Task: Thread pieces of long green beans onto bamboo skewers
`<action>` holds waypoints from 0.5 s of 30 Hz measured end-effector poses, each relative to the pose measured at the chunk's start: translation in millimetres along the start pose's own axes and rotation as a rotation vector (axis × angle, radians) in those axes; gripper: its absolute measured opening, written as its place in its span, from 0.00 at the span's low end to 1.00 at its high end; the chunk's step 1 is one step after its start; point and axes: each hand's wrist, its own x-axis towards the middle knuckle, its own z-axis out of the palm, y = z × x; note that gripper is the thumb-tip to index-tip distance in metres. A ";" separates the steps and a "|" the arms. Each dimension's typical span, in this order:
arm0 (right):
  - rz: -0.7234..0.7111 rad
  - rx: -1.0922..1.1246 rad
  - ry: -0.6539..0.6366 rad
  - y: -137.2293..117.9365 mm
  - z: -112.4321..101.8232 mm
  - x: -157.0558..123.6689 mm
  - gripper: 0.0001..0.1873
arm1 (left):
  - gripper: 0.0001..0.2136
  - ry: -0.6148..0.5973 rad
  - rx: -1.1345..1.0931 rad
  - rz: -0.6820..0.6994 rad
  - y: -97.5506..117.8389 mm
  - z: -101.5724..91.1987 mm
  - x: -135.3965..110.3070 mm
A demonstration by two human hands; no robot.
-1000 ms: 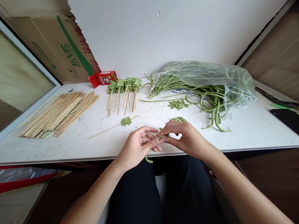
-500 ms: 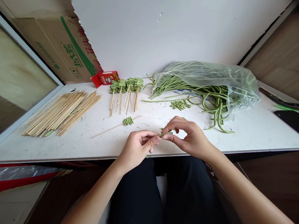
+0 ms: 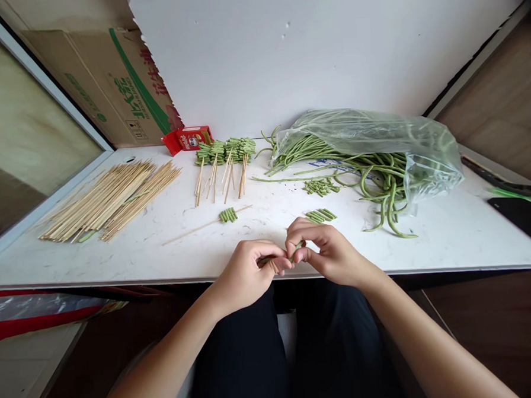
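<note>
Close together at the table's front edge, my left hand (image 3: 254, 269) and my right hand (image 3: 325, 249) both grip a green bean (image 3: 299, 245); fingers hide most of it. My left thumb presses on the bean, while my right thumb and fingertips pinch its other end. Just beyond my right hand lie several cut bean pieces (image 3: 321, 215) side by side. A wooden skewer (image 3: 191, 231) threaded with short bean pieces (image 3: 228, 215) rests ahead of my left hand.
Loose skewers (image 3: 100, 201) are piled at the left. Finished bean skewers (image 3: 225, 150) lie by a red packet (image 3: 193, 137). A small heap of bean pieces (image 3: 322, 187) is near a clear bag (image 3: 369, 134) of long beans (image 3: 392, 192). A black object (image 3: 520, 215) lies far right.
Both hands have come slightly nearer to me and closer together, with the bean now more covered. The row of cut pieces behind my right hand has come into view.
</note>
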 end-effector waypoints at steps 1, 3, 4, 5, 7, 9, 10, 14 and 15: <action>0.010 0.051 -0.025 0.2 -0.5 -0.6 0.11 | 0.13 -0.022 -0.008 0.003 0.7 0.3 -0.5; 0.003 0.165 -0.077 -1.1 -1.1 -1.6 0.14 | 0.13 -0.058 -0.028 0.007 2.1 -0.2 -0.7; -0.009 0.215 -0.097 -2.5 -1.3 -1.8 0.16 | 0.13 -0.065 -0.037 0.009 2.4 -1.1 -0.5; -0.019 0.250 -0.104 -4.1 -1.7 -1.9 0.17 | 0.13 -0.064 -0.046 0.010 2.4 -2.5 0.0; -0.012 0.247 -0.060 -5.6 -4.6 -1.3 0.15 | 0.15 -0.042 -0.070 -0.008 1.0 -5.9 1.5; 0.034 0.122 0.069 -0.1 -12.9 -1.0 0.12 | 0.17 -0.009 -0.103 -0.060 -2.0 -9.0 2.9; 0.066 0.021 0.157 6.4 -19.7 -1.5 0.11 | 0.18 0.010 -0.112 -0.088 -3.9 -10.1 3.5; 0.236 -0.532 0.565 52.9 -56.9 -9.7 0.17 | 0.21 0.074 -0.100 -0.130 -10.7 -10.2 4.9; 0.289 -0.631 0.628 65.3 -65.9 -12.9 0.20 | 0.21 0.078 -0.100 -0.132 -11.8 -9.7 5.1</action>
